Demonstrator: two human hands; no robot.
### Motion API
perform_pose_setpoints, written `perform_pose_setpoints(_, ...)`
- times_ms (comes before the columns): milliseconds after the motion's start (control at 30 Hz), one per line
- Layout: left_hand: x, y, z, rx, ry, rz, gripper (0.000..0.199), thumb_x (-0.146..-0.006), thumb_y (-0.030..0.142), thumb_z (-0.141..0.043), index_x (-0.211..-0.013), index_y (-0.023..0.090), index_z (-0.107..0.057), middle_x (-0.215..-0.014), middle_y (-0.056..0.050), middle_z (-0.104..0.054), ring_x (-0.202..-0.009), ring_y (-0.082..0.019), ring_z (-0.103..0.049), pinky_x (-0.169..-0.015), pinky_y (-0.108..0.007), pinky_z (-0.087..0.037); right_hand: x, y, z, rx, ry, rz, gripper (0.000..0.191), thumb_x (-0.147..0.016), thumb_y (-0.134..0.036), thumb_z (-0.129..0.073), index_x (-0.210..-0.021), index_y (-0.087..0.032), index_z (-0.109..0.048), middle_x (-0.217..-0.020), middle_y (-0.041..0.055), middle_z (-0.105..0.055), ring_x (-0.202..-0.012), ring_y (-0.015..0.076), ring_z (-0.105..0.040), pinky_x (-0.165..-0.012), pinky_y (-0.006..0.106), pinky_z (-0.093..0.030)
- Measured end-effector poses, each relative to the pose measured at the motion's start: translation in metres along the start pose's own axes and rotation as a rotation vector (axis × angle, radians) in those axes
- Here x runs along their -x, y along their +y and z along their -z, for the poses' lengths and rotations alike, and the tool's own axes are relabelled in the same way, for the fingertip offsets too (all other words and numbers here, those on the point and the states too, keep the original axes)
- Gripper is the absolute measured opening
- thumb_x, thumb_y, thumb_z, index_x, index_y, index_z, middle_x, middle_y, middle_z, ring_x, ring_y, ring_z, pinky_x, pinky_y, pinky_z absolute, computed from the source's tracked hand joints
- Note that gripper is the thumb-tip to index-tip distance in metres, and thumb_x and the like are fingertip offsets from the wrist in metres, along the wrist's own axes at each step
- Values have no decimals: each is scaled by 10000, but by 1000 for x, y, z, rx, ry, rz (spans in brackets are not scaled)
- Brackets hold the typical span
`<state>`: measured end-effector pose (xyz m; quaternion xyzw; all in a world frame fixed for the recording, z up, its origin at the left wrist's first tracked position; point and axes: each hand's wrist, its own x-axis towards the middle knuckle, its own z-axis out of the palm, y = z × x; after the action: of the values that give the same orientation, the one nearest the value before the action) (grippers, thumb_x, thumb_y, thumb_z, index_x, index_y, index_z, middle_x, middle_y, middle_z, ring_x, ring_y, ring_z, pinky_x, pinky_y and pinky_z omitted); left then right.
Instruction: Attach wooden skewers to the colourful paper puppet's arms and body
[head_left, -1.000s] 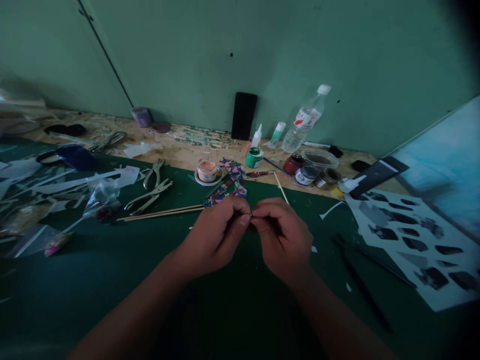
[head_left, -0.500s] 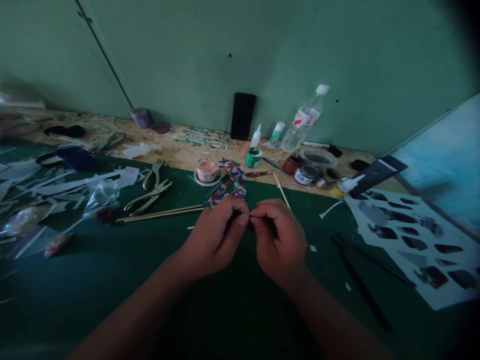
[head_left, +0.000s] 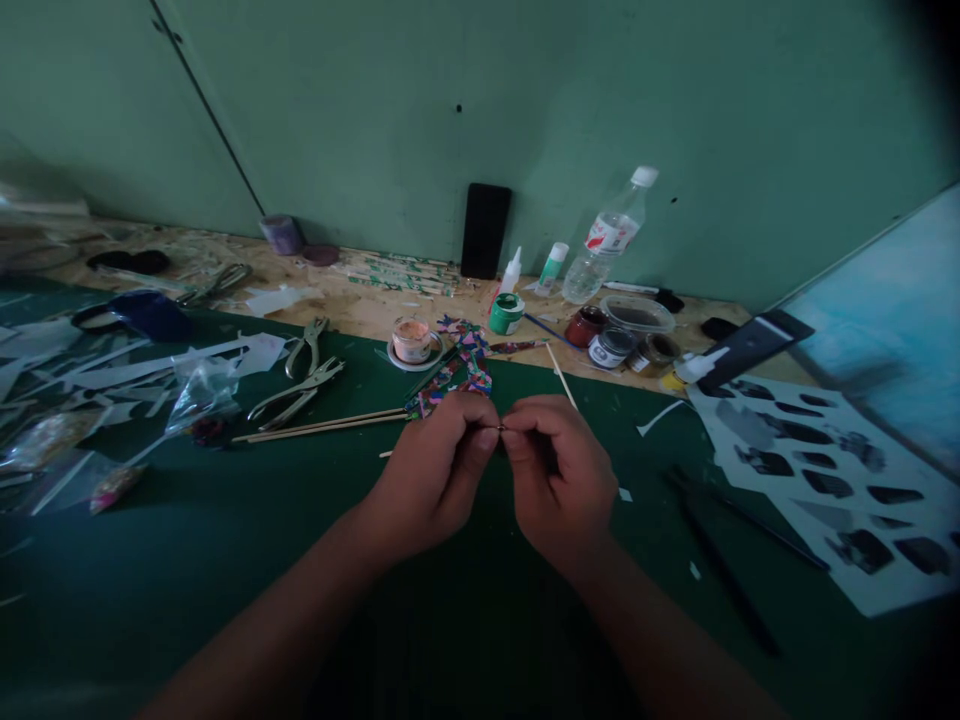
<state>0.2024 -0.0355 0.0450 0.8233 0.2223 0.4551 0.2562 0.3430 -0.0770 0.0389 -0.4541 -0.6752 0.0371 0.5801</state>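
Note:
My left hand (head_left: 442,465) and my right hand (head_left: 559,470) meet fingertip to fingertip over the green mat (head_left: 300,530). Both are closed in a pinch on one tiny, thin, metallic-looking piece (head_left: 500,428); its kind is too small to make out. Just beyond my left hand lie colourful patterned paper pieces (head_left: 472,360), their near end covered by the fingers. Two thin wooden sticks (head_left: 322,427) run leftward from there. Another pale stick (head_left: 561,375) reaches behind my right hand.
Hole-punch pliers (head_left: 300,385), plastic bags (head_left: 202,390) and paper scraps lie left. Paint jars (head_left: 611,347), a green paint pot (head_left: 507,314), a glue bottle (head_left: 512,270) and a plastic bottle (head_left: 604,240) stand behind. A phone (head_left: 486,230) leans on the wall; printed sheets (head_left: 832,470) lie right.
Both hands keep their pinch on the tiny piece. My right hand has shifted very slightly; everything else stays in place.

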Motion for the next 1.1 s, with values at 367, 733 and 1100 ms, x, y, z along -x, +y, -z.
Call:
perform_pose_setpoints(367, -3, -3, 4, -127, 25, -115, 121, -894, 89, -456, -966, 178, -496, -876, -38, -585, -814, -133, -550, -719, -274, -466, -1, 4, 3, 153, -35, 98, 155, -861, -81, -540, -949, -208, -542, -849, 25, -608, -816, 150, -591, -721, 306, -515)
perform_pose_setpoints(733, -6, -3, 21, -338, -13, -274, 209, -767, 47, -634, -946, 151, -601, -917, -56, -668, -838, -170, -589, -756, -329, -495, -5, 17, 16, 294, -193, 277, 163, -853, -73, -567, -973, -182, -557, -911, 50, -627, -865, 151, -606, -775, 288, -522)
perform_pose_setpoints(1100, -3, 5, 19, -232, 14, -210, 183, -818, 49, -562, -941, 171, -616, -891, -44, -676, -844, -135, -630, -762, -269, -536, -3, 14, 16, 241, -205, 261, 207, -834, -74, -549, -999, -198, -534, -905, 49, -622, -844, 168, -604, -736, 317, -524)
